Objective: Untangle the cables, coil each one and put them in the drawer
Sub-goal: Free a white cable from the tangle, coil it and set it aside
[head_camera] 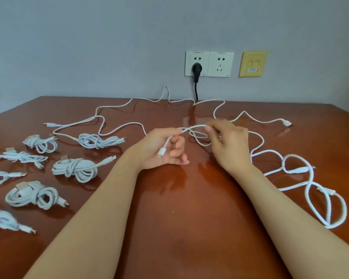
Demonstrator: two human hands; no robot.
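The thin white charging cable (191, 128) is held in the air just above the glossy reddish-brown wooden counter (179, 218), stretched in a short arc between the two hands. The left hand (161, 148) lies palm-up with its fingers curled. It pinches the cable between thumb and forefinger, and the cable's white connector end (162, 152) hangs down over the palm. The right hand (228, 143) pinches the same cable a little further along with thumb and fingertips, knuckles up. A few small loops (199, 138) hang under that grip; they seem to belong to the held cable, though the fingers hide the join.

To the right of the held cable, a thicker white cable (310, 190) lies loose on the counter in wide crossing loops. Beyond the held cable, a long white cable (129, 102) snakes along the far edge of the counter, one end lying flat at the far right.

To the left of the held cable sit coiled white cable bundles, well apart from each other: one nearest (97, 140), a fat one (75, 168), another (40, 143), and a large one closer to the person (31, 195). More are cut off by the frame edge.

Above and behind the held cable, a white double wall socket (220, 64) carries a black plug (196, 69), with a yellow wall plate (252, 64) beside it.
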